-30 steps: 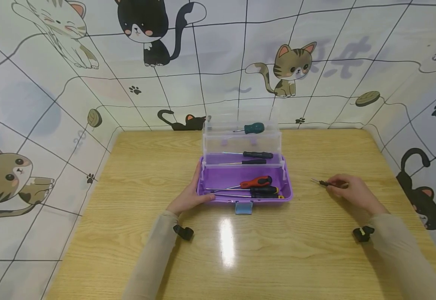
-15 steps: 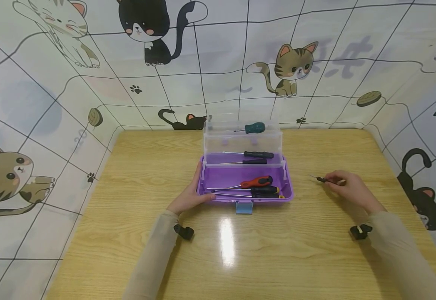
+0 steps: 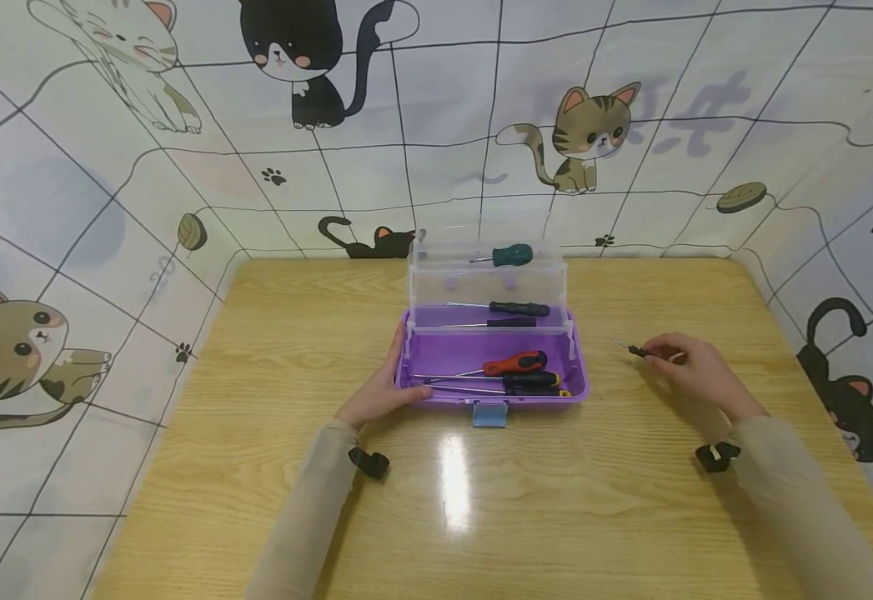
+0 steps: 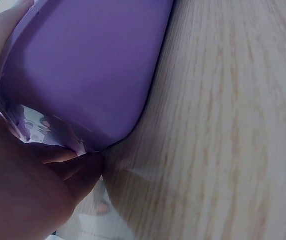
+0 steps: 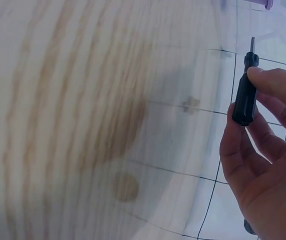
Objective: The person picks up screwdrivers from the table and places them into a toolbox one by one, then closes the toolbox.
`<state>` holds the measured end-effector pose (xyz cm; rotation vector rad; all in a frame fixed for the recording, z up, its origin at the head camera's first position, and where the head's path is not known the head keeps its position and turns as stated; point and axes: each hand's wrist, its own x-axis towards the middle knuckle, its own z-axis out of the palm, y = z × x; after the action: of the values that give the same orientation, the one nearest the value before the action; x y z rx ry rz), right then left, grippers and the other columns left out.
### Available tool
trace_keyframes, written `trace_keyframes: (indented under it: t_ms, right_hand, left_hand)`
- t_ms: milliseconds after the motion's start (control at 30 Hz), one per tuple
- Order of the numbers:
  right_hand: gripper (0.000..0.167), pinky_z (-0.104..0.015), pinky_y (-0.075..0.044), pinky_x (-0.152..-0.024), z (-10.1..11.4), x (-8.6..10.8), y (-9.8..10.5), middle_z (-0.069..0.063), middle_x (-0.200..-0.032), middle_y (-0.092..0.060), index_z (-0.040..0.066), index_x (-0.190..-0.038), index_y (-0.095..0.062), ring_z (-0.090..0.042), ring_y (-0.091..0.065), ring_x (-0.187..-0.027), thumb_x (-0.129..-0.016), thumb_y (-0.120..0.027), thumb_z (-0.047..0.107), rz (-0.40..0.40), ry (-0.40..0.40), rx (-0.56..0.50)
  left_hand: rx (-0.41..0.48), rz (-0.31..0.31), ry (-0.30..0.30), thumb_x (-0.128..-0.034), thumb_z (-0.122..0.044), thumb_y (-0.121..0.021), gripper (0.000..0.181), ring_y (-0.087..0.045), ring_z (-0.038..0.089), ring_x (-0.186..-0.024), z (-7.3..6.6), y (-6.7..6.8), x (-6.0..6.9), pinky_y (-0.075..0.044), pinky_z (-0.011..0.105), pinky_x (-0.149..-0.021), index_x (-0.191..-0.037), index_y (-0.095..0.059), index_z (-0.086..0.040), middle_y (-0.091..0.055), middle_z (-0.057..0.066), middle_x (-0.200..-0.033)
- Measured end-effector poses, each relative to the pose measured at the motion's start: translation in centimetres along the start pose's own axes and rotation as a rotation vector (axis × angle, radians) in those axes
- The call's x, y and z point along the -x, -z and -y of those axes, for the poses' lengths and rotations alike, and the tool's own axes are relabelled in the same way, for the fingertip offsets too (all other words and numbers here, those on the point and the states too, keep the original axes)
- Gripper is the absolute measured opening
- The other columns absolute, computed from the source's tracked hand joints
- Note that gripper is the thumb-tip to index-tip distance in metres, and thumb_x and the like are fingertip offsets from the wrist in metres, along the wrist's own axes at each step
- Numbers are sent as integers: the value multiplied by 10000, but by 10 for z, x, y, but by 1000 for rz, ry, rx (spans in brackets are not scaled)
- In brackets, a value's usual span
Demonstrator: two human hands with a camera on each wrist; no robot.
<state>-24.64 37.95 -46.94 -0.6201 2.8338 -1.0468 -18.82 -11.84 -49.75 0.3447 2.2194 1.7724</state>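
Note:
My left hand [image 3: 383, 387] grips the left end of a purple toolbox [image 3: 444, 352], thumb at the front rim and fingers around the side. In the left wrist view, fingertips touch the lower edge of the toolbox [image 4: 92, 60] near the tabletop. Out to the right of the toolbox, my right hand [image 3: 694, 371] pinches a small black screwdriver [image 3: 637, 351] by its handle. Its thin shaft points away to the left. The right wrist view has this screwdriver [image 5: 245, 100] between thumb and fingers, above the table.
Inside the toolbox lie a red-and-black screwdriver [image 3: 514, 362] and black-handled ones [image 3: 532, 380]. Its clear lid [image 3: 428, 287] stands raised; a teal screwdriver [image 3: 513, 255] and more black ones [image 3: 519, 308] are seen there. A blue latch [image 3: 489, 414] hangs in front. Cat-patterned sheets surround the wooden table [image 3: 556, 500].
My right hand has moved left and slightly farther from me with the screwdriver, closer to the toolbox. The left hand keeps its hold on the toolbox, which stays in place.

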Motion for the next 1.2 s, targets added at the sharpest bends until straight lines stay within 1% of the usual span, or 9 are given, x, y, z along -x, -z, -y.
trace_keyframes:
  t_ms: [167,333,633,700,767,933,1000,1200]
  right_hand:
    - [148,-139,-464,-665,4,-4,0,-98,-920,-658,-8,-1042,-679,1,-535,-805,-911,-655,57,-12,3,-16]
    - [142,-123,-457,-664,10,-8,1,-97,-910,-652,-9,-1032,-682,3,-524,-798,-910,-659,62,-25,12,-26]
    - [146,-129,-453,-668,23,-17,4,-105,-913,-655,0,-1032,-687,-8,-528,-805,-910,-667,78,-38,17,-47]
    - [147,-130,-454,-670,26,-20,5,-107,-916,-656,1,-1033,-688,-10,-530,-806,-913,-666,83,-38,13,-47]
    - [144,-131,-454,-674,29,-22,6,-108,-918,-657,3,-1032,-687,-18,-532,-807,-914,-665,82,-41,15,-49]
    - [132,-131,-457,-680,38,-26,9,-106,-917,-655,8,-1019,-686,-40,-538,-799,-903,-676,69,-49,31,-64]
    - [128,-132,-459,-679,41,-28,9,-103,-909,-652,7,-1014,-686,-44,-537,-793,-896,-681,58,-51,43,-70]
    - [151,-122,-456,-684,44,-31,9,-94,-904,-645,12,-1023,-688,-39,-535,-796,-873,-699,25,-61,69,-83]
  left_hand:
    - [12,6,-3,-786,-224,-810,1215,31,167,-1448,0,0,0,-52,507,-1140,-1518,143,-403,131,-174,-1578]
    - [9,9,-10,-798,-196,-792,1200,48,190,-1451,0,1,0,-38,532,-1137,-1516,145,-407,136,-142,-1585]
    - [-4,5,-4,-795,-212,-792,1188,22,216,-1452,0,1,1,-54,521,-1140,-1512,130,-426,125,-103,-1594]
    - [-1,10,-3,-802,-191,-783,1185,27,214,-1451,1,1,1,-52,515,-1141,-1511,139,-416,135,-96,-1592]
    - [2,21,9,-808,-168,-771,1179,35,228,-1451,-9,1,3,-48,517,-1141,-1522,147,-364,143,-61,-1597]
    - [-1,13,23,-801,-223,-786,1181,33,219,-1450,-7,1,4,-52,515,-1141,-1522,136,-386,133,-78,-1595]
    - [-5,-1,20,-790,-264,-799,1184,25,193,-1449,3,1,2,-58,506,-1142,-1508,125,-444,122,-123,-1588]
    - [7,0,4,-782,-275,-807,1190,19,210,-1451,2,1,2,-55,525,-1138,-1510,117,-451,117,-117,-1591]
